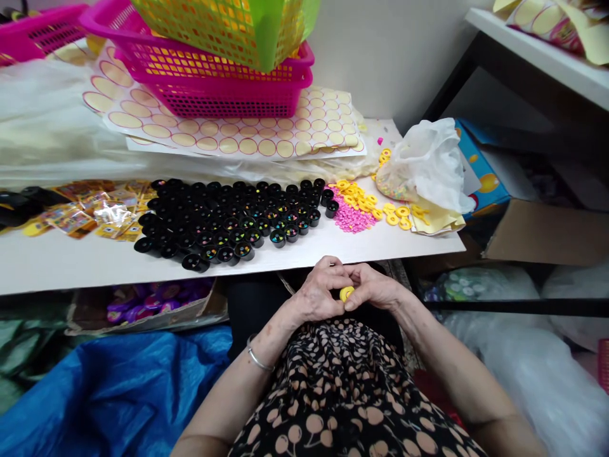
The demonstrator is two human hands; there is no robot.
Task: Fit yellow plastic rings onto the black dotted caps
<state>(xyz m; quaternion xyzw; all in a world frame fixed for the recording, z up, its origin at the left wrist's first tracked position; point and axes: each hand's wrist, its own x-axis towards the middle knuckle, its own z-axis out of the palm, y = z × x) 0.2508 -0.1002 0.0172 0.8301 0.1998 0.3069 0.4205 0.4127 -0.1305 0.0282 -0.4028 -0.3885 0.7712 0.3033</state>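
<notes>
My left hand (320, 293) and my right hand (375, 289) meet over my lap, just below the white table's front edge (285, 263). Both are closed in a pinch on one small yellow cap (346, 293). On the table above them lies a field of several small black cups (228, 219), many with coloured beads inside. To the right of the cups sit a heap of pink beads (351, 218) and several yellow ring caps (375, 206).
Pink baskets (223, 86) and a green one (238, 28) stand on sheets of round stickers (228, 136) at the back. Shiny packets (95, 212) lie left; a white plastic bag (428, 165) right. Blue tarp (118, 393) and cardboard boxes (547, 241) are below.
</notes>
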